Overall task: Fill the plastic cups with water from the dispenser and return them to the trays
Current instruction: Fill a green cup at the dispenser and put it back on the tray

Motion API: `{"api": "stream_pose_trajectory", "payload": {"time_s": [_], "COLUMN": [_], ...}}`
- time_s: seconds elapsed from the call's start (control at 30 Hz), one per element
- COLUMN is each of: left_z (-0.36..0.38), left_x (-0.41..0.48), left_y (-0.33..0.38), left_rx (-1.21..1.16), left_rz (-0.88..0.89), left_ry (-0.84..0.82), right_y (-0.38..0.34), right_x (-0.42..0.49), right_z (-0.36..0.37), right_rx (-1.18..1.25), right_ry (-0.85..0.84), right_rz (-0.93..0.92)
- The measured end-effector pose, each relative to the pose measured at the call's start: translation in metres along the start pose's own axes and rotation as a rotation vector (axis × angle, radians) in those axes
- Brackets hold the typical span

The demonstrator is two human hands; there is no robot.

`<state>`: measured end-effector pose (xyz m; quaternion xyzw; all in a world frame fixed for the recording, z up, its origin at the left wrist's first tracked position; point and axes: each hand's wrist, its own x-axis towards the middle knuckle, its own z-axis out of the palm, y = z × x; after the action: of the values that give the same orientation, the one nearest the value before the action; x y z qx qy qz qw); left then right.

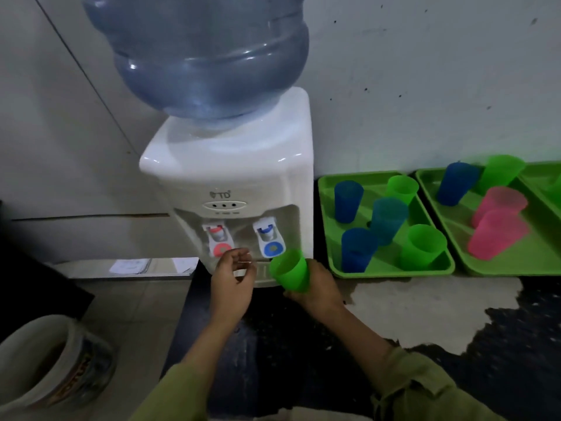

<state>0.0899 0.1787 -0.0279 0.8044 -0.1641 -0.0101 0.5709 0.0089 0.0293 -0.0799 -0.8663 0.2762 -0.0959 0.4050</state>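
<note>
The right hand (315, 287) grips a green cup (290, 270) around its lower part, fingers wrapped behind it. The cup is tilted with its open mouth up and toward the dispenser (236, 177), just below and beside the blue tap (268, 238); whether it holds any water cannot be told. The left hand (232, 278) hangs just beside it, fingers loosely curled and holding nothing, in front of the dispenser's base between the blue tap and the red tap (217, 240). Both forearms come out of olive-green sleeves. A big blue water bottle (197, 56) sits upside down on top of the white dispenser, which stands on a dark bench (425, 314) with worn pale patches. To the right on the bench lies a green tray (385, 262) carrying five upright cups: three blue (348, 202) and two green (422, 246). A second green tray (452, 226) touches its right side and holds a blue cup (457, 183), a green cup (502, 173) and two pink cups (498, 235). On the floor at lower left stands a pale bucket (51, 366).
</note>
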Motion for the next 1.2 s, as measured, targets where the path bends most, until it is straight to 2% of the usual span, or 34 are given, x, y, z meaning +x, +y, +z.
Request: {"api": "stream_pose_trajectory", "payload": {"time_s": [0.07,0.2,0.4,0.57,0.87,1.1,1.2], "left_z": [-0.004,-0.007,-0.005,-0.001,0.008,0.004,-0.004], "left_x": [0.007,0.016,0.028,0.033,0.032,0.018,0.016], "left_y": [-0.002,-0.004,-0.009,-0.004,0.010,0.018,0.025], "left_rx": [-0.001,0.001,0.084,0.206,0.369,0.373,0.276], "left_rz": [0.012,0.047,0.091,0.136,0.021,0.117,0.149], "left_ry": [-0.016,-0.050,-0.124,-0.144,-0.139,-0.206,-0.223], "right_y": [-0.010,-0.023,-0.028,-0.020,-0.017,-0.019,-0.020], "right_x": [0.007,0.012,0.013,0.015,0.013,0.013,0.014], "right_z": [0.013,0.031,0.049,0.058,0.062,0.058,0.056], "right_rx": [-0.015,0.210,0.416,0.386,0.287,0.269,0.269], "right_ry": [0.028,0.118,0.215,0.231,0.232,0.238,0.227], "right_rz": [0.032,0.091,0.042,0.035,0.010,0.000,-0.003]}}
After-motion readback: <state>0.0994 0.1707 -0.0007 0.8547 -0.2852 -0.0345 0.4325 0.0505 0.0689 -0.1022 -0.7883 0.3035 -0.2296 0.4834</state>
